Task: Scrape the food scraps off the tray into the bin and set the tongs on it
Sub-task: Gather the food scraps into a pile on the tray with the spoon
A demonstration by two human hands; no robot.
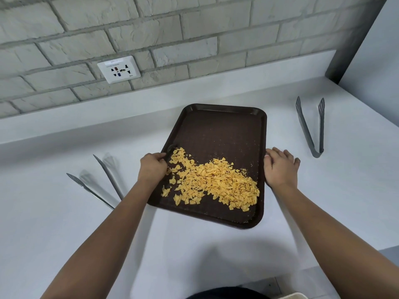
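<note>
Head view: brown tray sits on the white table, yellow food scraps heaped on its near half. I read this as the start of the scrape step, tray being taken hold of. Left hand is curled at the left rim, gripping something dark there; looks like a utensil tip, too blurred to confirm. Right hand lies open, fingers fairly straight, against the right rim. Grey tongs lie spread on the table well to the right; a second blurred pair lies left of the left arm. Bin not clearly in view. Next move likely needs a level lift so scraps don't slide off early.
</note>
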